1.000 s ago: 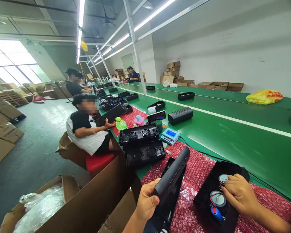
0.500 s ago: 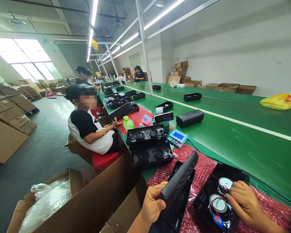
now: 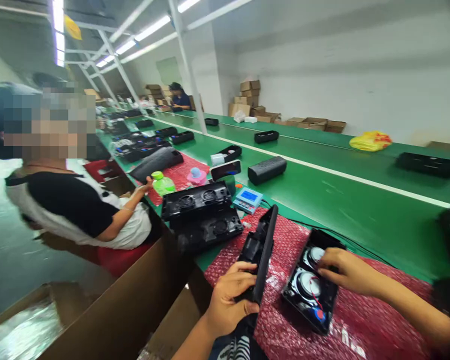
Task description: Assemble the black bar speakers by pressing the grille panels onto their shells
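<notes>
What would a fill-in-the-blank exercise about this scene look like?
The person's left hand holds a casing part coloured ____.
The right hand is at the open case, which shows ____ large pale discs.
The bubble wrap beneath that case is coloured ____.
The bottle is coloured ____.
Missing words: black; two; red; green.

A long, bright indoor workroom. A green worktop (image 3: 322,195) stretches from the lower right toward the far left, marked lengthwise by a white line (image 3: 360,179). White metal posts (image 3: 186,65) and beams slant above it, along with glowing tube lights (image 3: 153,28). To the right, a plain whitish wall (image 3: 322,60) rises behind stacked cardboard boxes (image 3: 249,95). A pale greenish panel (image 3: 167,71) is on the far wall. At left, the grey-green floor (image 3: 5,270) looks shiny; a red seat (image 3: 116,257) stands beside a large brown cardboard sheet (image 3: 127,295).
</notes>
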Available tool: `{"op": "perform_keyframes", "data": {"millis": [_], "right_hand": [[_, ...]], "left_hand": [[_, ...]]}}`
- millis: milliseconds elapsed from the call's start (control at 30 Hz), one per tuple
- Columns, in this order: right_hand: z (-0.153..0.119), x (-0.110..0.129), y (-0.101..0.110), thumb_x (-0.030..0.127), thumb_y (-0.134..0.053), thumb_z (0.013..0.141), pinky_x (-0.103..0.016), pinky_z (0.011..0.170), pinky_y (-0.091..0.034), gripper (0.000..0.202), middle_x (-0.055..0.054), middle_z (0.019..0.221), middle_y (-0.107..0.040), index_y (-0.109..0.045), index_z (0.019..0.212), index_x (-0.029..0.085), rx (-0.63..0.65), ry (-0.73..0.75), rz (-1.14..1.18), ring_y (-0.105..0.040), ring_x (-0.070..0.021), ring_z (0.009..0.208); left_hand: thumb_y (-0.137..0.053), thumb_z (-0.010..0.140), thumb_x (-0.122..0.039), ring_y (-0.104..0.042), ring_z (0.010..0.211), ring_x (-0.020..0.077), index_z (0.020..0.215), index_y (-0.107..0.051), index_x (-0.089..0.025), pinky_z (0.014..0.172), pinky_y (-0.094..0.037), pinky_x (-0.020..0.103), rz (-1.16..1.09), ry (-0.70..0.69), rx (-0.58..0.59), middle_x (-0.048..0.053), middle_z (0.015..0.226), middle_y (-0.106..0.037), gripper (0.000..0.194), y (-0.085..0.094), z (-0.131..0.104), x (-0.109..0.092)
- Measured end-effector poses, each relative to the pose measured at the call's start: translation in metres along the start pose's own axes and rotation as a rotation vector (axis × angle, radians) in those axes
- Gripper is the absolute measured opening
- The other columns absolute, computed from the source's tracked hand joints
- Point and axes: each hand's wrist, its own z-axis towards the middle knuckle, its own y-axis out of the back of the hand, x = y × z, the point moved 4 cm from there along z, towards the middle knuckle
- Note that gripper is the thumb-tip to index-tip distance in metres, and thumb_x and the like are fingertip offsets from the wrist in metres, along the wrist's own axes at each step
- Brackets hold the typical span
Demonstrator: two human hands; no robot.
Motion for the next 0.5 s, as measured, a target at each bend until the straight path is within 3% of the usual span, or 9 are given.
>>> {"op": "perform_keyframes", "data": {"millis": [100,167,233,333,400,500], "right_hand": [[0.001,0.024,0.023,0.049,-0.051,0.087,-0.035,0.084,-0.037,0.039,-0.011,0.087,-0.059,-0.064,0.083,0.013,-0.170,0.053,0.310,-0.050,-0.0195,0.085],[0.001,0.034,0.025,0.058,-0.051,0.086,-0.033,0.087,-0.041,0.047,-0.011,0.099,-0.061,-0.062,0.097,0.013,-0.152,0.047,0.500,-0.054,-0.0193,0.092],[0.002,0.041,0.018,0.071,-0.044,0.084,-0.032,0.088,-0.046,0.068,-0.012,0.113,-0.058,-0.053,0.117,0.013,-0.099,0.055,0.642,-0.056,-0.0204,0.101],[0.000,0.043,0.004,0.083,-0.041,0.074,-0.038,0.095,-0.046,0.093,-0.016,0.131,-0.047,-0.035,0.135,0.013,-0.029,0.080,1.040,-0.052,-0.0248,0.116],[-0.004,0.042,-0.004,0.083,-0.047,0.070,-0.041,0.103,-0.041,0.095,-0.018,0.136,-0.042,-0.036,0.133,0.013,-0.009,0.068,1.269,-0.049,-0.0268,0.120],[-0.011,0.042,-0.007,0.082,-0.051,0.064,-0.043,0.105,-0.039,0.093,-0.019,0.134,-0.043,-0.044,0.125,0.013,-0.045,0.027,1.354,-0.051,-0.0280,0.118]], "left_hand": [[-0.064,0.084,-0.026,-0.060,0.104,0.0229,0.111,-0.063,-0.016,0.099,-0.042,0.041,0.308,-0.261,0.159,0.009,0.100,-0.070,0.028,-0.014,0.010,-0.015],[-0.063,0.082,-0.019,-0.053,0.118,0.0250,0.117,-0.059,-0.018,0.106,-0.037,0.044,0.421,-0.351,0.231,0.008,0.107,-0.069,0.035,-0.025,0.012,-0.019],[-0.062,0.081,-0.015,-0.048,0.125,0.0255,0.127,-0.054,-0.021,0.112,-0.029,0.047,0.471,-0.407,0.315,0.005,0.113,-0.068,0.048,-0.036,0.012,-0.019],[-0.062,0.080,-0.015,-0.047,0.127,0.0240,0.136,-0.046,-0.024,0.114,-0.028,0.046,0.403,-0.428,0.433,0.003,0.116,-0.066,0.059,-0.053,0.010,-0.020],[-0.063,0.081,-0.017,-0.048,0.126,0.0237,0.136,-0.047,-0.025,0.113,-0.030,0.044,0.309,-0.418,0.471,0.003,0.115,-0.067,0.058,-0.063,0.010,-0.021],[-0.065,0.081,-0.020,-0.049,0.125,0.0240,0.130,-0.053,-0.023,0.112,-0.032,0.043,0.208,-0.427,0.466,0.004,0.113,-0.068,0.050,-0.075,0.015,-0.024]]}}
